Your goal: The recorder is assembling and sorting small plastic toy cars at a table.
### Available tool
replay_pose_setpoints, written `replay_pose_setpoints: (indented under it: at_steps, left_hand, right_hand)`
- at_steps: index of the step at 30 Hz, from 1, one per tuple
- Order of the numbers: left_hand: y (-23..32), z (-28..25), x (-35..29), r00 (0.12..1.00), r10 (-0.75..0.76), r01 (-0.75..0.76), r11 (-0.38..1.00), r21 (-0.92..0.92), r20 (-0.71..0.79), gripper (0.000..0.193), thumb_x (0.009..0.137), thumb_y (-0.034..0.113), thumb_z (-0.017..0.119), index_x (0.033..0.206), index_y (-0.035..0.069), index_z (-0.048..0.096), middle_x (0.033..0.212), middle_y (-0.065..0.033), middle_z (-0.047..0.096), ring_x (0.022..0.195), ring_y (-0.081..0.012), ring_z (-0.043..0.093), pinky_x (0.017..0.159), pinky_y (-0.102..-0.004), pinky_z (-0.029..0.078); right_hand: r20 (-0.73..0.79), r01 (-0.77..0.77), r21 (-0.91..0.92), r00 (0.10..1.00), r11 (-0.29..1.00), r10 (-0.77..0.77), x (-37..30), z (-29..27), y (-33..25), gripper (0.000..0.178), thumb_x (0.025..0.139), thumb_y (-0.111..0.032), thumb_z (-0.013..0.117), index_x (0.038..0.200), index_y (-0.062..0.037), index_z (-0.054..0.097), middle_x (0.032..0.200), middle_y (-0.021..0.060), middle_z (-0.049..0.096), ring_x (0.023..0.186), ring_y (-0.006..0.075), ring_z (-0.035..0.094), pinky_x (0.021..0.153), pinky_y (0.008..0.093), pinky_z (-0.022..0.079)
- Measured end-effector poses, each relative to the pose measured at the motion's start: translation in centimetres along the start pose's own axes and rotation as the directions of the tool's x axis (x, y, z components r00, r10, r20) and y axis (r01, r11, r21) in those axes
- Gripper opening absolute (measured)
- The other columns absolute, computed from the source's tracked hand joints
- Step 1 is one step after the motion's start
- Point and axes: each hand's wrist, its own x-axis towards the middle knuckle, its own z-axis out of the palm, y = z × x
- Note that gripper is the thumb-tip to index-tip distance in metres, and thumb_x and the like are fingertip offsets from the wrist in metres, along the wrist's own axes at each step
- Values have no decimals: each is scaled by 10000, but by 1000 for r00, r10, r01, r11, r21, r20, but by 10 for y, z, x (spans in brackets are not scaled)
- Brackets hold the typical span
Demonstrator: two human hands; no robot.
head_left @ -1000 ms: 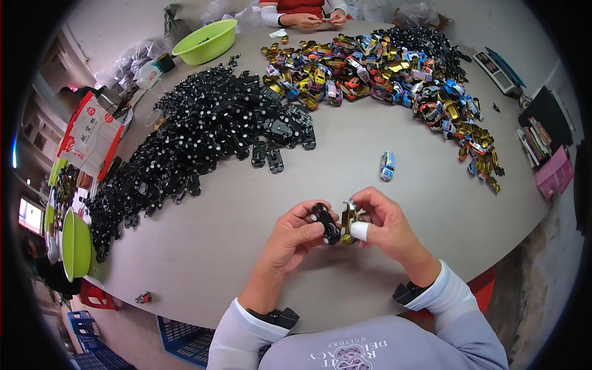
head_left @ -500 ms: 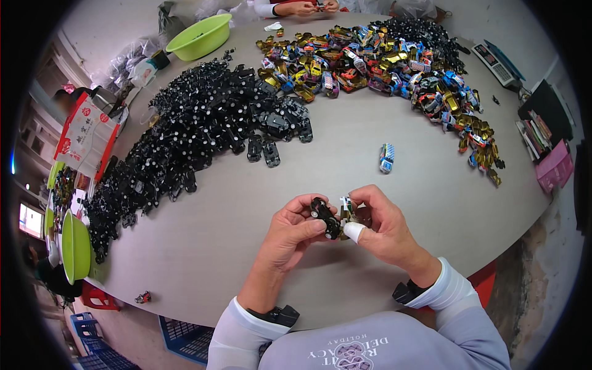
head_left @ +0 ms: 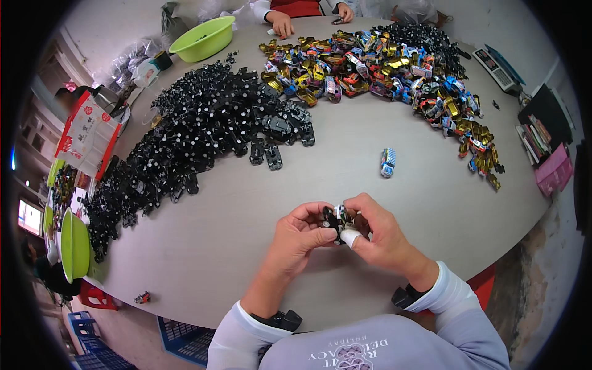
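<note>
Above the near part of the table my left hand (head_left: 297, 239) pinches a black toy car chassis (head_left: 329, 219) with small wheels. My right hand (head_left: 383, 239), its thumb wrapped in white, grips a toy car body (head_left: 341, 212) with white and gold showing. The two pieces meet between my fingers; whether they are joined I cannot tell, as fingertips cover much of both. Beyond my hands lies a single blue-and-white toy car (head_left: 387, 163). A large heap of black chassis (head_left: 203, 117) spreads to the left, with a pair of loose chassis (head_left: 273, 156) at its edge.
Colourful toy car bodies (head_left: 364, 65) form a long heap at the far side and right. Green basins (head_left: 213, 38) stand far left and near left. A scale (head_left: 493, 68) sits at the right edge. Across the table a co-worker's hand (head_left: 283, 26) rests beside the heap.
My hands have drawn together, bringing the chassis and the car body into contact. The co-worker's hands, close together before, are now apart on the table.
</note>
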Motion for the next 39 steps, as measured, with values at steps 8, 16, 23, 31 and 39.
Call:
replay_pose_setpoints:
  at_steps: [8, 16, 23, 31, 39]
  left_hand:
    - [-6, 1, -2, 993, 112, -115, 985, 132, 27, 385, 707, -70, 682, 1077, -6, 597, 970, -75, 606, 860, -171, 602, 759, -301, 545]
    - [-7, 4, -4, 986, 156, -166, 951, 261, 57, 366, 753, -23, 660, 1114, -15, 600, 1017, -74, 581, 889, -151, 576, 753, -267, 513]
    - [-16, 21, -10, 971, 191, -233, 888, 397, 142, 494, 793, 4, 619, 1268, 38, 490, 1055, -74, 593, 930, -122, 561, 777, -269, 485]
    - [-25, 8, -4, 787, 504, -509, 206, 835, 356, 445, 748, 0, 639, 1177, -12, 525, 1008, -72, 612, 918, -171, 585, 752, -323, 495]
    - [-2, 5, -6, 914, -329, 341, 940, -6, 237, 270, 781, 123, 669, 1010, -1, 596, 938, -78, 606, 713, -125, 585, 580, -236, 460]
  right_hand:
    - [73, 71, -56, 995, 996, -67, 1, -2, -6, 345, 723, 14, 585, 1054, -58, 519, 877, 84, 512, 708, 210, 551, 608, 306, 461]
    - [109, 78, -35, 991, 996, -74, 3, -7, -7, 305, 728, 37, 574, 1019, -44, 531, 833, 75, 515, 695, 197, 539, 607, 292, 449]
    - [-56, -43, 145, 997, 989, 51, 2, -3, 6, 129, 743, 27, 603, 859, -14, 567, 779, 51, 525, 662, 135, 530, 581, 258, 428]
    - [-47, 74, 18, 996, 997, -73, 2, -2, 1, 190, 716, 18, 630, 880, -8, 538, 843, 15, 505, 655, 73, 478, 578, 197, 398]
    - [102, 134, 118, 984, 984, -147, -6, -12, 2, 233, 678, 26, 636, 888, -24, 545, 884, 38, 512, 660, 72, 466, 549, 200, 386]
